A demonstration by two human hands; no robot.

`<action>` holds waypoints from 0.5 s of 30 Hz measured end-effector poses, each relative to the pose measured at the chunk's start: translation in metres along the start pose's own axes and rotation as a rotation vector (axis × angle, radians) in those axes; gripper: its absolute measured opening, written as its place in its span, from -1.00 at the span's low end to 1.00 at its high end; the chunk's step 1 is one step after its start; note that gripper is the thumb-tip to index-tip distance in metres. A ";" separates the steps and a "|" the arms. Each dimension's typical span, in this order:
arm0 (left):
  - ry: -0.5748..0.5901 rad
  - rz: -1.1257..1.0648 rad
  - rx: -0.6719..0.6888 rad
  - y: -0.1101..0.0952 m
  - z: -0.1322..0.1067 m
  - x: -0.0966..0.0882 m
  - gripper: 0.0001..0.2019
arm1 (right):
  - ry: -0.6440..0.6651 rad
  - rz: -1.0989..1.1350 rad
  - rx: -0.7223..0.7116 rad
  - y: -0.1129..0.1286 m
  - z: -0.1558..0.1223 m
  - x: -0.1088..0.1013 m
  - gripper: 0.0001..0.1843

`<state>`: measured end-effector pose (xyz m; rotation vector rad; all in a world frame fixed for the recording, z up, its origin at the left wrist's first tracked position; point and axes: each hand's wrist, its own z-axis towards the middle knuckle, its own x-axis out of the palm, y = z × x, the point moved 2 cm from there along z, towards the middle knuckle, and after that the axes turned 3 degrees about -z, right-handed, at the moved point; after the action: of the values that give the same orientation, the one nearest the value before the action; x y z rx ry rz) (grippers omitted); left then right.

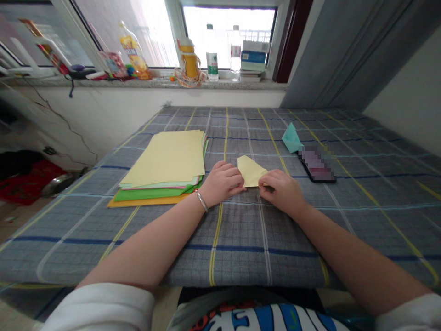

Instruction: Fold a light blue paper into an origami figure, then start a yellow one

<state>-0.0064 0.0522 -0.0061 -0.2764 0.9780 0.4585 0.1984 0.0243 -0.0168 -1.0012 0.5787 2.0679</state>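
Observation:
A small folded piece of pale yellow paper (250,171) lies on the plaid cloth, between my two hands. My left hand (223,182), with a silver bangle at the wrist, rests on the paper's left edge with its fingers closed together. On the right, my right hand (280,189) pinches the paper's lower right corner between thumb and fingers. The paper's top comes to a blunt point, and its lower edge runs between the hands. Left of my left hand is a stack of coloured paper (168,154), pale yellow on top with green and orange sheets beneath.
A folded turquoise paper shape (291,138) touches or nearly touches a phone (316,164) at the right. Bottles, a yellow flask (190,62) and boxes (254,57) line the windowsill at the back. A grey curtain (330,50) hangs at the right.

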 end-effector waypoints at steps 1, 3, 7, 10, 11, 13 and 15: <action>-0.004 0.004 0.006 0.001 0.000 0.000 -0.66 | 0.001 0.001 0.000 0.000 0.000 0.000 -0.89; -0.014 0.013 0.026 0.002 -0.001 0.001 -0.65 | 0.005 0.004 0.000 -0.001 0.000 0.000 -0.89; -0.039 0.020 0.047 0.002 -0.001 0.001 -0.63 | 0.000 0.007 0.006 -0.001 -0.001 0.000 -0.89; -0.045 0.031 0.064 0.003 0.000 -0.001 -0.62 | -0.001 0.009 -0.002 -0.001 -0.001 0.000 -0.89; -0.041 0.031 0.072 0.003 0.000 -0.002 -0.62 | 0.004 0.011 -0.006 -0.001 -0.001 0.000 -0.88; -0.025 0.024 0.087 0.003 0.000 -0.003 -0.61 | 0.015 0.014 -0.009 0.000 -0.001 0.000 -0.88; -0.010 0.012 0.098 0.004 0.000 -0.003 -0.60 | 0.027 0.011 -0.008 0.000 -0.001 0.000 -0.88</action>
<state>-0.0100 0.0543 -0.0034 -0.1801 0.9898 0.4211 0.1984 0.0236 -0.0169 -1.0338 0.5908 2.0710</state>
